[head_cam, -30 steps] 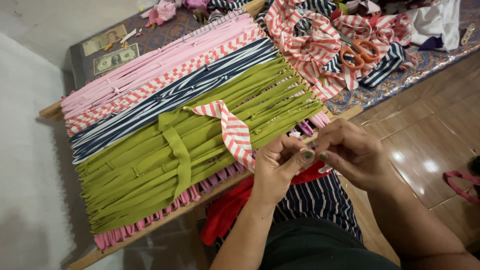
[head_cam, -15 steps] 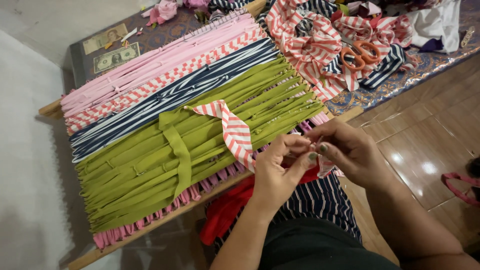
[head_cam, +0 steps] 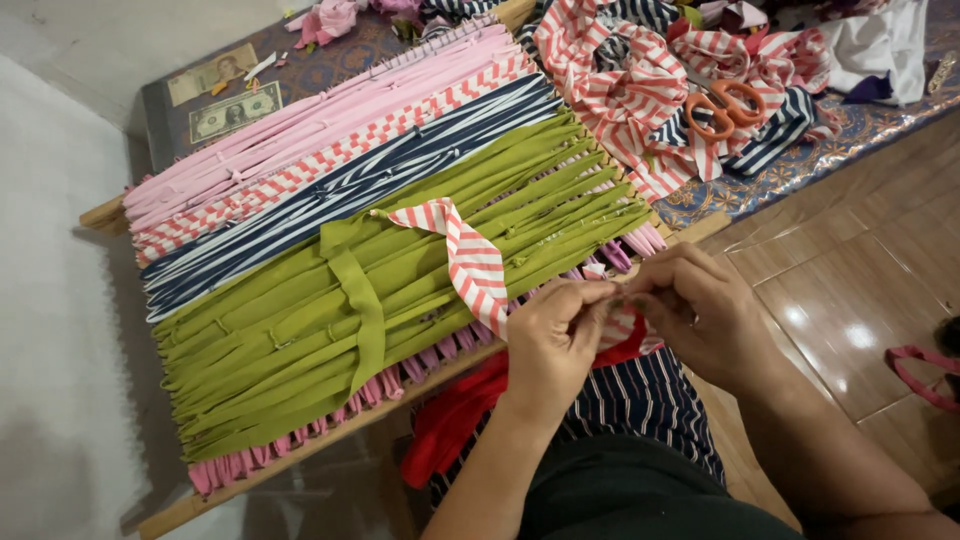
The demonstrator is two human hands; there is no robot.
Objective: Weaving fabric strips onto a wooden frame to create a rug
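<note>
both hands, left hand [head_cam: 548,340] + right hand [head_cam: 695,312], fingers pinching the red-white striped strip [head_cam: 470,262] end | soft, light, stretchy probably | grab near the tip, beside the loom [head_cam: 300,455]

Orange-handled scissors [head_cam: 722,106] lie on a heap of red-and-white striped fabric strips [head_cam: 640,90] at the far right. Two banknotes [head_cam: 225,92] lie flat on the dark patterned cloth [head_cam: 330,65] at the upper left, pink scraps [head_cam: 325,18] just beyond them. White cloth [head_cam: 880,40] is bunched in the top right corner.
</note>
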